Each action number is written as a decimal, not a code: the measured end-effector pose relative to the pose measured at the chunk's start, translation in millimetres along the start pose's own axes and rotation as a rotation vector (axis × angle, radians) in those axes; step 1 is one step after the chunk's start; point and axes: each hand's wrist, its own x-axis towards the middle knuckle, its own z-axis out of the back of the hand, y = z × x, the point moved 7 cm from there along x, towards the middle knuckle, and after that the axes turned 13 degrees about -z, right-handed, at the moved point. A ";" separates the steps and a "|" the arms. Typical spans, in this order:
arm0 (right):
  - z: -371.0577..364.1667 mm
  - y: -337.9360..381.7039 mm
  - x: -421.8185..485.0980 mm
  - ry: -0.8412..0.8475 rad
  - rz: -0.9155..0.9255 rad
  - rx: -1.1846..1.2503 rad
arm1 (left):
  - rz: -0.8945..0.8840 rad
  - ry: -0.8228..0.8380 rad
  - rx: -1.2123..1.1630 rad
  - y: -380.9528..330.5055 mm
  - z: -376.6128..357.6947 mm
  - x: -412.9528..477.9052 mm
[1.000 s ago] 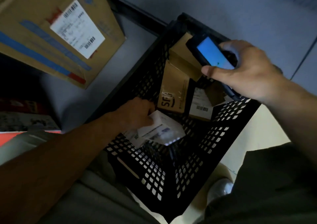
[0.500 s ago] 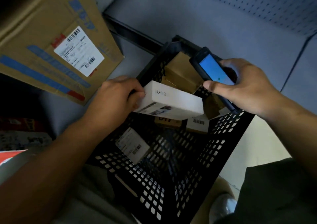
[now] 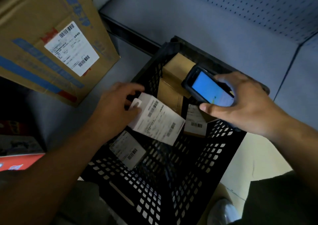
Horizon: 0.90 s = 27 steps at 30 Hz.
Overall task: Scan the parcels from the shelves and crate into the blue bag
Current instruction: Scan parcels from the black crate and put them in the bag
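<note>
My left hand (image 3: 115,107) grips a small white parcel (image 3: 158,119) by its left end and holds it above the black perforated crate (image 3: 172,181), its shipping label with barcodes facing up. My right hand (image 3: 240,104) holds a dark handheld scanner (image 3: 208,87) with a lit blue screen just right of and above the parcel. Inside the crate lie brown cardboard parcels (image 3: 177,69), a labelled brown one (image 3: 196,121) under the scanner, and a grey labelled parcel (image 3: 128,149) near the left wall. The blue bag is not in view.
A large cardboard box (image 3: 51,40) with a white label and blue tape stands on the grey shelf (image 3: 206,26) to the left of the crate. Red packaging (image 3: 19,161) lies at the lower left. A perforated back panel (image 3: 258,6) rises behind.
My left hand has lifted the white parcel out of the crate and turned it so the label faces up. The scanner in my right hand has dropped closer to the parcel.
</note>
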 end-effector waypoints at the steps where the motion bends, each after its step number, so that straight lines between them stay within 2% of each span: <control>1: -2.9 1.5 -2.9 0.012 0.016 -0.015 | 0.080 0.026 -0.017 6.9 -0.5 -1.7; 3: -9.6 5.7 -10.1 0.032 0.049 -0.072 | 0.192 0.101 -0.034 18.8 -2.6 -5.2; 6: -22.0 12.2 -21.0 0.043 0.114 -0.194 | 0.245 0.163 -0.031 27.4 -2.9 -9.2; 10: -33.8 12.7 -30.6 0.079 0.147 -0.347 | 0.249 0.102 -0.080 25.8 1.0 -9.7; 14: -30.6 12.9 -35.3 0.076 0.143 -0.364 | 0.270 0.038 -0.141 18.7 8.4 -5.5; 22: -28.7 12.0 -42.7 0.056 0.135 -0.464 | 0.344 -0.209 -0.367 16.2 40.6 3.5; 27: -25.0 14.1 -43.7 0.032 0.120 -0.390 | 0.337 -0.242 -0.338 14.9 47.4 5.9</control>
